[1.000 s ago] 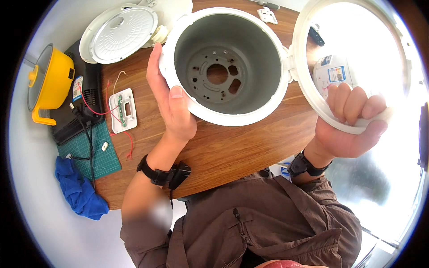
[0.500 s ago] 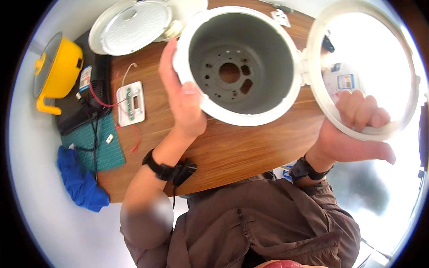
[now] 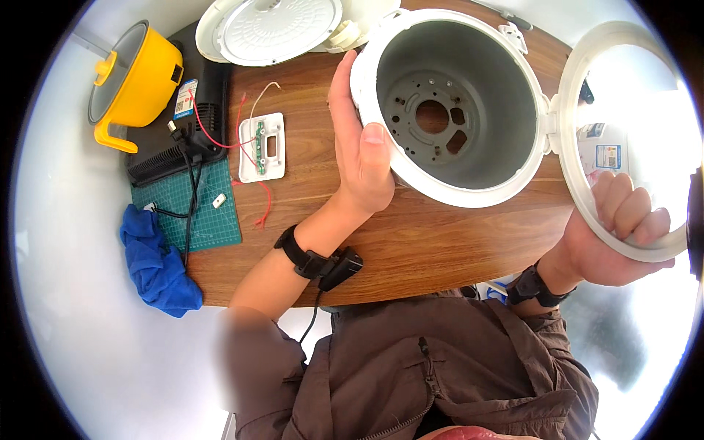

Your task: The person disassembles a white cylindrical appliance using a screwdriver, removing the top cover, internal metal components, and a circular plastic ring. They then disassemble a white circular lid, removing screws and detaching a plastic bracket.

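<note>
An emptied rice cooker body (image 3: 513, 172) with a white rim and grey inner wall is tilted so its mouth faces me. Round holes and slots pierce its bottom, and brown wood shows through the large middle one. My left hand (image 3: 367, 158) holds its left side, thumb on the rim and fingers along the outer wall. A hinge on the right joins the body to a white ring-shaped lid frame (image 3: 576, 158), open in the middle. My right hand (image 3: 623, 227) grips this ring's lower edge, its fingers curled through the opening.
On the wooden table (image 3: 440, 242) lie a white panel with a green circuit board (image 3: 260, 147), a green cutting mat (image 3: 213, 194) and a black appliance (image 3: 213, 99). A yellow pot (image 3: 143, 77) stands far left, near a blue cloth (image 3: 154, 268). White lid parts (image 3: 279, 29) lie behind.
My view has swung left, so everything sits further right in it. Both hands keep their holds on the cooker body and the lid ring.
</note>
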